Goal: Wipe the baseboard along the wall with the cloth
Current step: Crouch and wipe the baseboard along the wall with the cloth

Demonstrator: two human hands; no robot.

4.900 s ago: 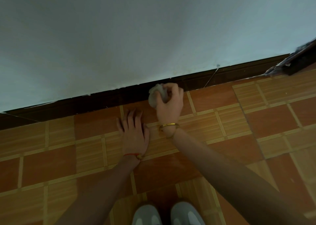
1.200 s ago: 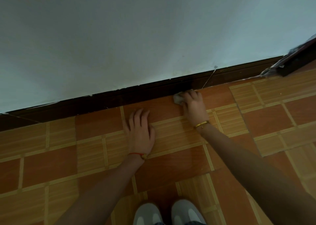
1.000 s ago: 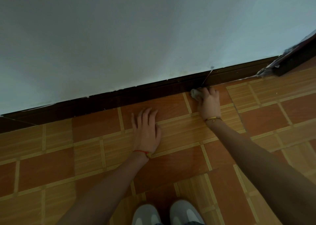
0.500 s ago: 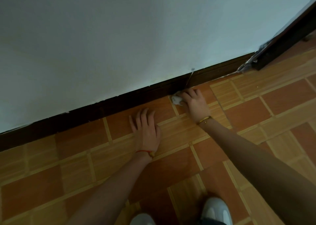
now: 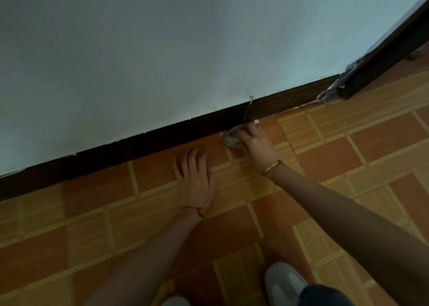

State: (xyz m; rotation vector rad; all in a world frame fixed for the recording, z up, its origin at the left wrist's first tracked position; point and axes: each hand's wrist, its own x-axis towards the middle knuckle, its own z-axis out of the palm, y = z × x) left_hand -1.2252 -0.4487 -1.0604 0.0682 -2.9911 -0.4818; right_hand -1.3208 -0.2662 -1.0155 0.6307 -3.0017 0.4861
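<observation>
The right hand reaches toward one o'clock and grips a small crumpled pale cloth, fingers curled over it so that only its left part shows beyond the knuckles. The cloth sits at the foot of the dark brown baseboard, right where the board meets the floor; whether it touches the wood itself or only the tile cannot be told. A gold bracelet circles the right wrist.

The left hand lies flat on the floor at about twelve o'clock, fingers straight and slightly spread, pointing toward the baseboard but stopping just short of it. It holds nothing. A red string bracelet is tied around that wrist. The two hands are apart, the left one nearer the person and to the left of the cloth.

The baseboard runs diagonally from nine o'clock up toward two o'clock beneath a pale wall. A thin light scratch or crack crosses the board just above the cloth. At two o'clock a dark door frame meets the baseboard's end. The floor is orange and tan tile with striped bands. Two grey shoes show at six o'clock.
</observation>
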